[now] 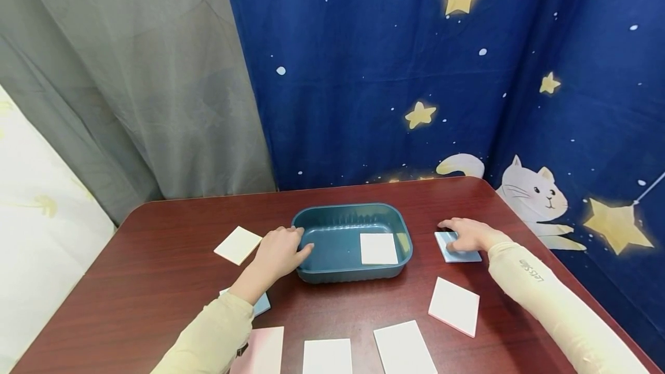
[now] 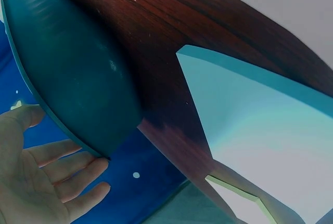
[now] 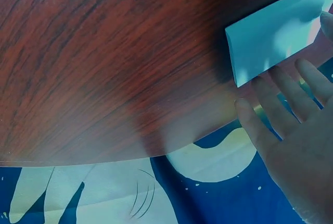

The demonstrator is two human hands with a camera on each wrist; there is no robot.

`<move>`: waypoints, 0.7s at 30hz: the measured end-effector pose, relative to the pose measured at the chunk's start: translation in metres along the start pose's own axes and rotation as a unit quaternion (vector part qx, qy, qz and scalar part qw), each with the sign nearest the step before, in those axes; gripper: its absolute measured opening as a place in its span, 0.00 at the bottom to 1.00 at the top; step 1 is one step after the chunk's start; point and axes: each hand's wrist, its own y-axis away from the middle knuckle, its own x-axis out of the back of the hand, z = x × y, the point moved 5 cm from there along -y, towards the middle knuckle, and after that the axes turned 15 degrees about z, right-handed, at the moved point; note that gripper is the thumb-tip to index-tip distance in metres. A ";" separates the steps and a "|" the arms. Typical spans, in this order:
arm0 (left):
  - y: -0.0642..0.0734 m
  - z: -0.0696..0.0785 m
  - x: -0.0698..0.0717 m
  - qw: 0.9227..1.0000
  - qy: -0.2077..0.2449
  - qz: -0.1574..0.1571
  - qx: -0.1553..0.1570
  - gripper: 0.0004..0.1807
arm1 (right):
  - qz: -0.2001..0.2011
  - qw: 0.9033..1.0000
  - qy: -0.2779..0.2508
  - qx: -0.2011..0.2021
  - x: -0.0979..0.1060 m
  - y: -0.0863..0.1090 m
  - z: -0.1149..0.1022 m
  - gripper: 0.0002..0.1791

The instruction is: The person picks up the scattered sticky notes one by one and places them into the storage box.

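Note:
A dark teal plastic basket [image 1: 327,275] stands on the table with one white square paper pad [image 1: 378,249] inside. At its left rim is my left hand [image 1: 280,251], fingers fairly straight and the thumb apart, touching the edge; the left wrist view shows the fingertips [image 2: 101,164] beside the rim. My right hand [image 1: 470,234] is over a light blue square pad [image 3: 273,39] to the basket's right. Its thumb lies on the pad's top, while the extended fingers [image 3: 278,86] reach along the far edge.
A cream pad [image 1: 238,245] lies left of the basket, and a blue pad [image 1: 262,305] sits partly under the left forearm. Nearer are a pink pad [image 1: 265,351], two white pads [image 1: 327,356] and a pink-edged pad [image 1: 455,306]. Curtains [image 1: 363,74] hang behind the table.

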 end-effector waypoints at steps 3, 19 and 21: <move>0.000 0.000 -0.001 1.000 0.002 -0.001 0.000 0.21 | -0.003 1.000 -0.001 -0.004 -0.001 0.001 0.000 0.33; 0.001 -0.001 -0.002 1.000 -0.001 0.007 -0.004 0.21 | -0.015 0.999 -0.019 0.025 0.006 0.010 -0.003 0.34; 0.001 -0.001 -0.002 1.000 -0.001 0.007 -0.004 0.21 | -0.016 0.999 -0.019 0.026 0.005 0.011 -0.003 0.34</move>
